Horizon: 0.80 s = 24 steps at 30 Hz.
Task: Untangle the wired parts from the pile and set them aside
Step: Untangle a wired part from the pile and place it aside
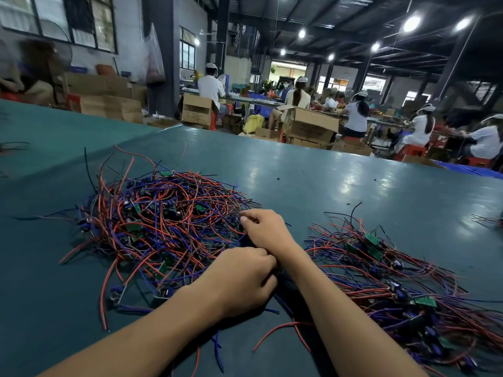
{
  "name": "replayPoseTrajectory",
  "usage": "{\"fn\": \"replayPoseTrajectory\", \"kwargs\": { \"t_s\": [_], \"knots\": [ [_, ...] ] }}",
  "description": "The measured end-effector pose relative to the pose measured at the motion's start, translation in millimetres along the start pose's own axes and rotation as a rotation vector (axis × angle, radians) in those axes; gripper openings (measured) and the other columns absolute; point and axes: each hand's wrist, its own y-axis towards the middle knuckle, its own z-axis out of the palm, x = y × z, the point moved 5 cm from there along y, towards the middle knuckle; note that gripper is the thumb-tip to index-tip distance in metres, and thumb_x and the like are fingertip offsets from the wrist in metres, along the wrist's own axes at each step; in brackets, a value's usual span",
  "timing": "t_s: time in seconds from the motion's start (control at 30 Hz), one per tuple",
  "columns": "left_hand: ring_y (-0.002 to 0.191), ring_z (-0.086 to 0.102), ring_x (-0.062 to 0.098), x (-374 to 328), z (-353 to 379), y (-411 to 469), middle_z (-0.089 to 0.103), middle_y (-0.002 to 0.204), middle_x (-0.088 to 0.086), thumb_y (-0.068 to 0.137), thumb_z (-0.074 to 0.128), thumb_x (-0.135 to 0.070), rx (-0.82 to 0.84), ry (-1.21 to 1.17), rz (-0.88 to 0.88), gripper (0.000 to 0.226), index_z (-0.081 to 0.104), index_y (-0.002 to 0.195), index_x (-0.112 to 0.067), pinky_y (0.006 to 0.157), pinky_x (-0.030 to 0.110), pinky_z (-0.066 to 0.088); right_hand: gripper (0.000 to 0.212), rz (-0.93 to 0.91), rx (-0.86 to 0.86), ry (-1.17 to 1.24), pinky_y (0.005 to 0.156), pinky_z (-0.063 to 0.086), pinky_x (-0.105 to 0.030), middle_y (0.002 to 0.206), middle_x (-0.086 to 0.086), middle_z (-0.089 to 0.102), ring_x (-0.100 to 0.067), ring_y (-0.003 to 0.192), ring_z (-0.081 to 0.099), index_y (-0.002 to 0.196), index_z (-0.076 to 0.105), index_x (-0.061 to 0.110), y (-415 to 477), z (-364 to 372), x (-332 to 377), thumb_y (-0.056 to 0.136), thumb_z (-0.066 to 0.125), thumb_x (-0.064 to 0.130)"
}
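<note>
Pinching tangled pile (163, 221): right hand (268, 231) fingers | left hand (239, 278) fingers curled, hold hidden | second pile (402, 281)

A tangled pile (163, 224) of red, blue and black wired parts with small green boards lies left; a flatter sorted heap (402, 284) lies right.

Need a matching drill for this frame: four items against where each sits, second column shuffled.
1 tangled heap of red and blue wired parts
2 flatter spread of wired parts with green circuit boards
3 loose curved red wire
4 open brown cardboard box

a beyond the far edge of the teal table
b right of the right hand
c near edge, between the forearms
d mostly left of the left hand

Pairs: 1-d, 2-b, 3-c, 4-a
</note>
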Motion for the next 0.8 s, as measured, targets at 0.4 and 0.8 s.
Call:
{"fn": "replayPoseTrajectory", "kwargs": {
  "t_s": [0.4, 0.8],
  "knots": [
    [0.093, 0.059, 0.029, 1, -4, 0, 0.064, 0.098, 0.006, 0.098, 0.046, -0.034, 0.053, -0.007, 0.002, 0.028, 0.064, 0.097, -0.012, 0.077, 0.040, 0.047, 0.032, 0.041, -0.132, 0.037, 0.048, 0.035, -0.020, 0.055, -0.015, 0.057, -0.012, 0.054, 0.036, 0.064, 0.066, 0.000, -2, -9, -7, 0.086, 0.065, 0.023],
    [0.111, 0.063, 0.024, 1, -4, 0, 0.068, 0.118, -0.001, 0.102, 0.045, -0.036, 0.066, -0.102, 0.003, 0.035, 0.064, 0.131, -0.030, 0.091, 0.037, 0.050, 0.023, -0.002, -0.020, 0.846, 0.044, 0.037, -0.022, 0.069, -0.004, 0.055, -0.011, 0.057, 0.051, 0.104, 0.064, -0.013, -27, -137, 39, 0.094, 0.061, 0.008]
  ]
}}
